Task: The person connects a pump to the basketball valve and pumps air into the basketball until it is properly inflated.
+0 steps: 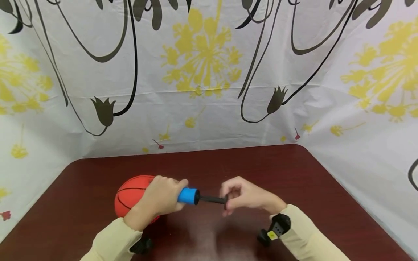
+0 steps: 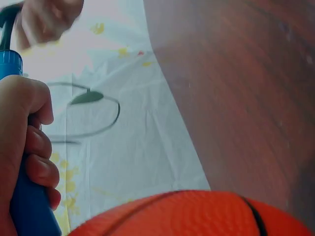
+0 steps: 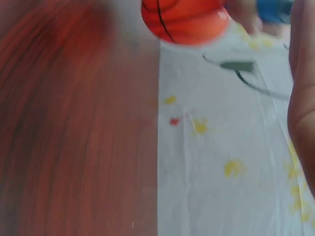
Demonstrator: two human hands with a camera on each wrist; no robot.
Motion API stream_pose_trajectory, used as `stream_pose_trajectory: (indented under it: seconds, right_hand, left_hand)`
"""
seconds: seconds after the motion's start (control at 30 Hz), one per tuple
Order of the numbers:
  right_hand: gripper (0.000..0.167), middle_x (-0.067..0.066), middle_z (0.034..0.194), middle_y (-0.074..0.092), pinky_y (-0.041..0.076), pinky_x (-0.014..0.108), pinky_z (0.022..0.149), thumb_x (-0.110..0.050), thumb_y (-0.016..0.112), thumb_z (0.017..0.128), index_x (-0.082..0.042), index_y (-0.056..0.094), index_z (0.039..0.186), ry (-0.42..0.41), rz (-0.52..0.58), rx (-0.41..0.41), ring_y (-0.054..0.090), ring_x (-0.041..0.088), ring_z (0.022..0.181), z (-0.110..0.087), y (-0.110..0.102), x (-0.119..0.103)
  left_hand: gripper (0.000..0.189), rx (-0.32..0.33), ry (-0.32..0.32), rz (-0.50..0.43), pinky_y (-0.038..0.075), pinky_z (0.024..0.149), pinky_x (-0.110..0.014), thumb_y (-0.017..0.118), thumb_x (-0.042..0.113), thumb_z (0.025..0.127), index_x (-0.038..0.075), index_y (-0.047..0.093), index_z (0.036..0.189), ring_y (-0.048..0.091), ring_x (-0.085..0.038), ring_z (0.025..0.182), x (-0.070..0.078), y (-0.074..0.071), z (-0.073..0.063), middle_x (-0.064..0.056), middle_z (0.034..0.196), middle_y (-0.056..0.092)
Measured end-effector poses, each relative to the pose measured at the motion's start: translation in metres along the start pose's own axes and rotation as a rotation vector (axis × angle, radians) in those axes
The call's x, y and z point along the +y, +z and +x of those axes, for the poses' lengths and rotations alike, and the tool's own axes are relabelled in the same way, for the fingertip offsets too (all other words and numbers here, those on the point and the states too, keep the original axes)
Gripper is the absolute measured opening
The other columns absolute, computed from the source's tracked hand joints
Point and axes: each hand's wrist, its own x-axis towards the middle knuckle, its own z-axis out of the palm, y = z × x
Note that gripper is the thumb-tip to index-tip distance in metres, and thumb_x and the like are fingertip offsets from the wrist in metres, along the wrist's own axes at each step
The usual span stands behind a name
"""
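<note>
My left hand [image 1: 161, 195] grips the blue barrel of a hand pump [image 1: 188, 196], its fingers curled round it in the left wrist view. A black rod [image 1: 211, 199] extends from the barrel's right end to a small black handle. At that handle is my right hand [image 1: 246, 195], its thumb and bent fingers pinching the end; the fingertips are slightly blurred. Behind and left of the left hand sits an orange-red ball with black lines [image 1: 128, 195], like a small basketball. The left hand hides the pump's other end, so I cannot tell whether it joins the ball.
A dark red-brown table [image 1: 261, 163] with rounded corners lies under both hands. Beyond it hangs a white patterned cloth [image 1: 209, 123] with yellow flowers and dark stems. Dark devices are strapped at both wrists, one a black wrist camera [image 1: 281, 224] on the right.
</note>
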Motion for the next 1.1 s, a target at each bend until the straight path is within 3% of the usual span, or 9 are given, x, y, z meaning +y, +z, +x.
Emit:
stream_pose_trajectory:
  seconds: [0.1, 0.2, 0.37, 0.53, 0.67, 0.83, 0.93, 1.1]
  right_hand:
    - [0.023, 0.03, 0.065, 0.05, 0.05, 0.031, 0.052, -0.007, 0.058, 0.083, 0.011, 0.045, 0.076, -0.056, 0.098, -0.048, 0.063, 0.016, 0.068, -0.014, -0.008, -0.004]
    - [0.023, 0.027, 0.065, 0.051, 0.049, 0.032, 0.05, -0.007, 0.058, 0.084, 0.01, 0.045, 0.075, -0.095, 0.112, -0.065, 0.062, 0.018, 0.067, -0.016, -0.009, -0.001]
    - [0.026, 0.029, 0.069, 0.052, 0.05, 0.036, 0.051, -0.011, 0.058, 0.083, 0.012, 0.048, 0.077, -0.129, -0.002, -0.046, 0.064, 0.016, 0.068, 0.005, 0.002, 0.012]
    - [0.02, 0.023, 0.072, 0.053, 0.05, 0.036, 0.053, -0.008, 0.059, 0.082, 0.011, 0.053, 0.079, -0.092, -0.056, 0.014, 0.064, 0.012, 0.068, 0.015, 0.01, 0.012]
    - [0.022, 0.017, 0.074, 0.056, 0.051, 0.032, 0.056, -0.008, 0.059, 0.082, 0.012, 0.05, 0.079, -0.1, 0.025, 0.009, 0.064, 0.013, 0.07, 0.004, 0.004, 0.004]
    - [0.03, 0.028, 0.066, 0.048, 0.05, 0.032, 0.055, -0.013, 0.056, 0.085, 0.012, 0.042, 0.077, -0.187, 0.106, -0.074, 0.062, 0.018, 0.071, -0.022, -0.011, -0.003]
    - [0.03, 0.028, 0.065, 0.048, 0.05, 0.032, 0.053, -0.013, 0.057, 0.084, 0.011, 0.042, 0.076, -0.216, 0.059, -0.04, 0.062, 0.02, 0.068, -0.026, -0.012, -0.004]
    - [0.02, 0.019, 0.068, 0.055, 0.045, 0.023, 0.046, -0.013, 0.066, 0.077, 0.003, 0.054, 0.074, -0.166, -0.226, 0.071, 0.058, 0.012, 0.062, -0.003, 0.003, -0.001]
  left_hand:
    - [0.031, 0.005, -0.03, 0.028, 0.038, 0.041, -0.024, 0.071, 0.026, 0.061, 0.012, 0.048, 0.076, 0.044, -0.008, 0.041, -0.005, -0.003, -0.005, 0.005, 0.053, 0.05]
    - [0.031, -0.01, -0.042, 0.033, 0.038, 0.041, -0.024, 0.071, 0.027, 0.061, 0.012, 0.049, 0.076, 0.044, -0.008, 0.041, -0.006, -0.004, -0.005, 0.004, 0.053, 0.05]
    - [0.028, -0.014, -0.005, -0.004, 0.034, 0.04, -0.022, 0.07, 0.026, 0.061, 0.012, 0.051, 0.076, 0.041, -0.006, 0.041, 0.004, 0.001, 0.002, 0.005, 0.051, 0.048]
    - [0.025, -0.005, 0.029, -0.018, 0.032, 0.04, -0.02, 0.069, 0.025, 0.062, 0.013, 0.051, 0.074, 0.038, -0.005, 0.04, 0.013, 0.003, 0.008, 0.006, 0.05, 0.045]
    - [0.024, 0.003, 0.036, -0.015, 0.032, 0.04, -0.021, 0.068, 0.025, 0.064, 0.013, 0.05, 0.074, 0.04, -0.006, 0.04, 0.012, 0.001, 0.01, 0.006, 0.05, 0.046]
    - [0.026, -0.016, -0.001, -0.02, 0.037, 0.042, -0.023, 0.069, 0.025, 0.065, 0.011, 0.05, 0.076, 0.044, -0.007, 0.042, 0.005, -0.004, 0.006, 0.004, 0.053, 0.051]
    - [0.027, -0.04, -0.036, -0.024, 0.038, 0.043, -0.024, 0.069, 0.026, 0.065, 0.012, 0.051, 0.077, 0.045, -0.008, 0.044, 0.004, -0.004, 0.003, 0.004, 0.054, 0.052]
    - [0.025, -0.066, -0.058, -0.055, 0.036, 0.043, -0.024, 0.069, 0.025, 0.063, 0.013, 0.053, 0.077, 0.044, -0.007, 0.045, 0.012, -0.004, 0.005, 0.006, 0.054, 0.05]
